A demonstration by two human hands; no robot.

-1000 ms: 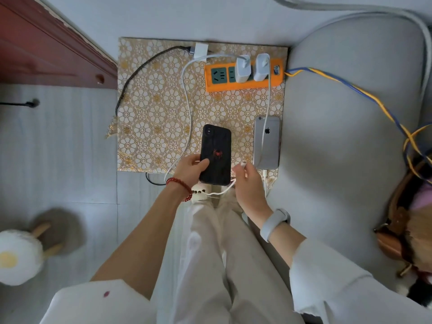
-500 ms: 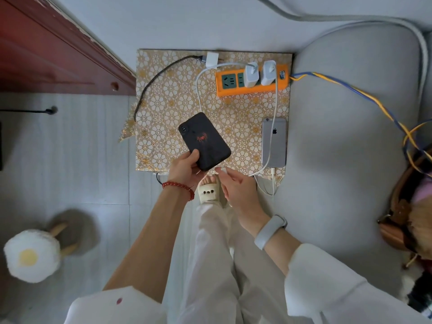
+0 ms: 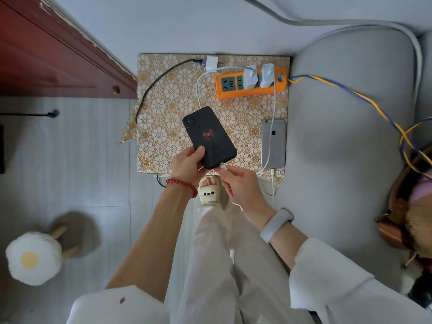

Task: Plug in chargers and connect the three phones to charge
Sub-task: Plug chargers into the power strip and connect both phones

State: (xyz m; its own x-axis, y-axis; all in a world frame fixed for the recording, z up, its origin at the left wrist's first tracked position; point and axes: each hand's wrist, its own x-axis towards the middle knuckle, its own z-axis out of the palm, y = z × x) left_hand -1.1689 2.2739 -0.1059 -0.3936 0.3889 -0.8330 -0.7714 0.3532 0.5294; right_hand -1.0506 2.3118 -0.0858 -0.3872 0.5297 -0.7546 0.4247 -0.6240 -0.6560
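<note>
My left hand [image 3: 187, 166] holds a black phone [image 3: 209, 136] with a red spider mark, face down and tilted, above a gold-patterned small table [image 3: 163, 127]. My right hand [image 3: 240, 185] pinches a white cable plug [image 3: 222, 165] at the phone's bottom edge. An orange power strip [image 3: 251, 91] at the back holds two white chargers [image 3: 249, 77]. A silver phone [image 3: 273, 143] lies face down at the right with a white cable running to it. A third white charger [image 3: 211, 62] with a dark braided cable [image 3: 149, 90] lies unplugged at the back.
A grey sofa cushion [image 3: 346, 141] borders the table on the right, with blue-yellow cords [image 3: 350, 94] over it and a brown bag [image 3: 397, 211]. A dark red wooden cabinet [image 3: 46, 54] stands at left. A fried-egg stool [image 3: 32, 258] sits on the floor.
My left hand lifted the black phone off the table and tilted it. My right hand brought the white plug to the phone's bottom edge.
</note>
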